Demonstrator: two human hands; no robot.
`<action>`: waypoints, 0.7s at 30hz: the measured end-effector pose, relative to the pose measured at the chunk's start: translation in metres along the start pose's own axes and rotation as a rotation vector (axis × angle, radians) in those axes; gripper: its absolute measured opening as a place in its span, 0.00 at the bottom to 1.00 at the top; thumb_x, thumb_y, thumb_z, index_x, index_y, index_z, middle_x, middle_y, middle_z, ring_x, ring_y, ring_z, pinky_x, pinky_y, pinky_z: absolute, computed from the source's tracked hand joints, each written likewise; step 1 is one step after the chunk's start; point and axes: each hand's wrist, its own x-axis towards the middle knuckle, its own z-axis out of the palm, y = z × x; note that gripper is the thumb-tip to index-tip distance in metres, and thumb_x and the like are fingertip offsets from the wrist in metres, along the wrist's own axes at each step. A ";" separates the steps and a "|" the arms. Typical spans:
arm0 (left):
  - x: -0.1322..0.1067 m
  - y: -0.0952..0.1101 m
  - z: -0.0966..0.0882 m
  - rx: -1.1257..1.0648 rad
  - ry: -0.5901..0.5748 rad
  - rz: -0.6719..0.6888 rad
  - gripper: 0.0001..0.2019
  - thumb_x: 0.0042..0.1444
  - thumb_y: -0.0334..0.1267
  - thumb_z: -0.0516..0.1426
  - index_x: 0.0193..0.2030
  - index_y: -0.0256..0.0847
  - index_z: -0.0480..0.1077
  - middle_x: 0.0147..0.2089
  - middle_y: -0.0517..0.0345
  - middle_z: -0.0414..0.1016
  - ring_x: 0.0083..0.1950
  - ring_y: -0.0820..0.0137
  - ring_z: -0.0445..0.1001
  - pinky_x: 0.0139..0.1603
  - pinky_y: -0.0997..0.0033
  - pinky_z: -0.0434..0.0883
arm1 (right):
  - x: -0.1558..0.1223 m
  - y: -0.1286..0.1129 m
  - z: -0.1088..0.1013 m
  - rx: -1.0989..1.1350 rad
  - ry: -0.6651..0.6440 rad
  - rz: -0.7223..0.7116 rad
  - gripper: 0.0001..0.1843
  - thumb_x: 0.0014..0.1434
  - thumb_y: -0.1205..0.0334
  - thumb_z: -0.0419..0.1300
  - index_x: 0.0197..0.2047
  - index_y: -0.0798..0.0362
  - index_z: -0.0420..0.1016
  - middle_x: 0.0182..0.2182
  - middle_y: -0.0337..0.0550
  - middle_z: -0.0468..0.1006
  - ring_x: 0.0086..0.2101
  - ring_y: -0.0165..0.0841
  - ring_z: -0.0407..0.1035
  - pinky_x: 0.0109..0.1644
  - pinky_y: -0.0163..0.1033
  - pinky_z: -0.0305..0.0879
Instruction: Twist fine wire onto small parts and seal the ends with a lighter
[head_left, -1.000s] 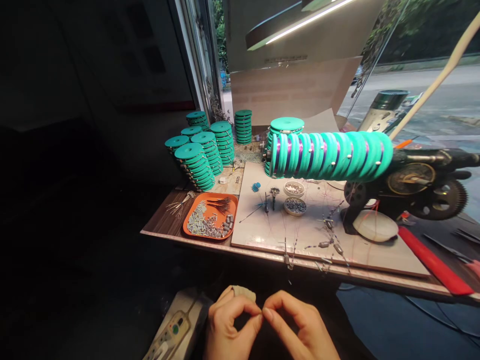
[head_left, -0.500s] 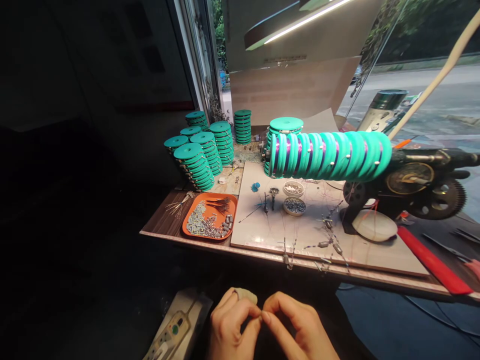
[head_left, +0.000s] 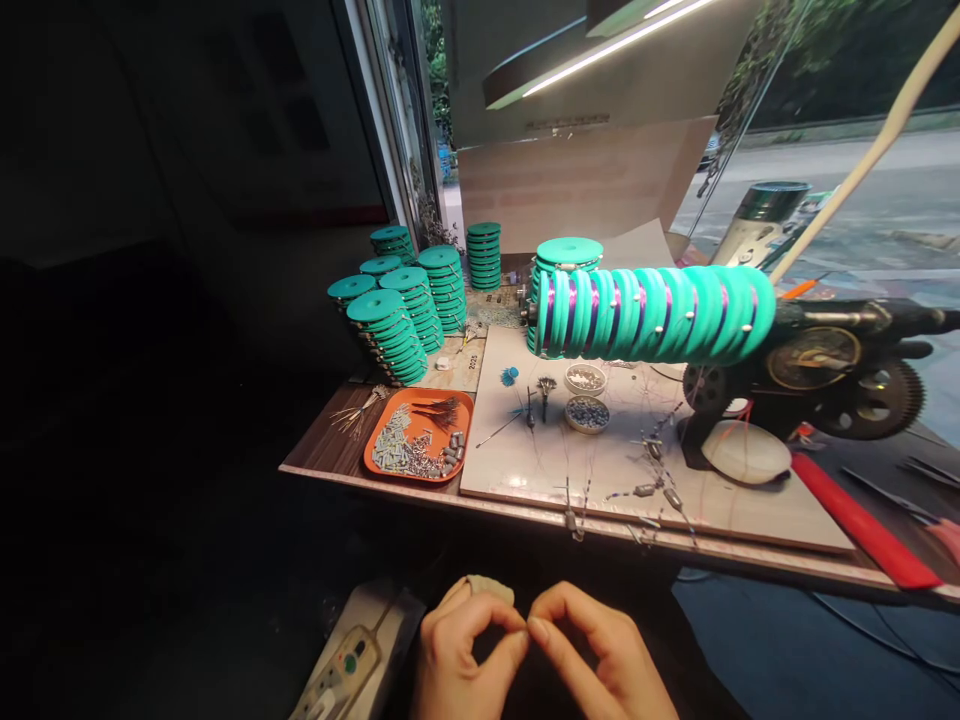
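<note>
Below the table's front edge, my left hand (head_left: pixel 466 655) and my right hand (head_left: pixel 600 645) meet almost fingertip to fingertip. Each hand is closed in a pinch of thumb and forefinger. Whatever lies between the fingertips is too small to make out. A pale wrap (head_left: pixel 491 590) covers one finger of my left hand. On the table above them, small grey weighted pieces with thin wires (head_left: pixel 646 490) lie along the front edge of a light board (head_left: pixel 517 455). To the left is an orange tray (head_left: pixel 381 462) with small metal parts and dark wire bundles.
Stacks of turquoise spools (head_left: pixel 386 335) stand at the back left. A row of turquoise spools (head_left: pixel 652 312) sits on a dark geared winder (head_left: pixel 817 355) at right. Two small dishes (head_left: pixel 586 412), a red strip (head_left: pixel 862 520) and a power strip (head_left: pixel 341 665) are also around.
My fingertips have drawn very slightly apart, both hands still pinching. The view has shifted a little; the things on the table stay in place.
</note>
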 end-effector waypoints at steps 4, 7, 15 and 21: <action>0.007 0.010 -0.009 -0.013 -0.061 -0.052 0.06 0.41 0.24 0.61 0.22 0.39 0.73 0.23 0.59 0.75 0.26 0.70 0.74 0.27 0.76 0.70 | 0.000 0.001 -0.001 -0.006 0.014 0.017 0.15 0.62 0.56 0.47 0.27 0.54 0.65 0.22 0.37 0.68 0.24 0.29 0.64 0.28 0.30 0.60; 0.009 0.012 -0.013 -0.006 -0.103 -0.066 0.07 0.40 0.24 0.61 0.24 0.39 0.74 0.24 0.59 0.76 0.27 0.69 0.75 0.28 0.75 0.71 | 0.000 0.002 0.000 -0.012 0.013 0.004 0.15 0.62 0.57 0.47 0.27 0.54 0.65 0.22 0.37 0.68 0.24 0.29 0.64 0.28 0.29 0.60; 0.006 0.005 -0.015 0.051 -0.152 0.026 0.05 0.47 0.28 0.59 0.24 0.39 0.74 0.23 0.57 0.74 0.27 0.70 0.73 0.27 0.76 0.70 | 0.000 0.000 0.002 -0.009 0.031 -0.011 0.14 0.62 0.57 0.49 0.27 0.54 0.66 0.22 0.37 0.69 0.23 0.28 0.64 0.27 0.29 0.60; 0.004 0.004 -0.011 0.129 -0.078 0.119 0.08 0.46 0.27 0.58 0.19 0.38 0.70 0.19 0.59 0.69 0.24 0.71 0.69 0.23 0.77 0.65 | -0.003 0.000 0.007 -0.006 0.091 -0.021 0.14 0.61 0.57 0.50 0.26 0.53 0.65 0.21 0.36 0.69 0.22 0.28 0.64 0.27 0.29 0.59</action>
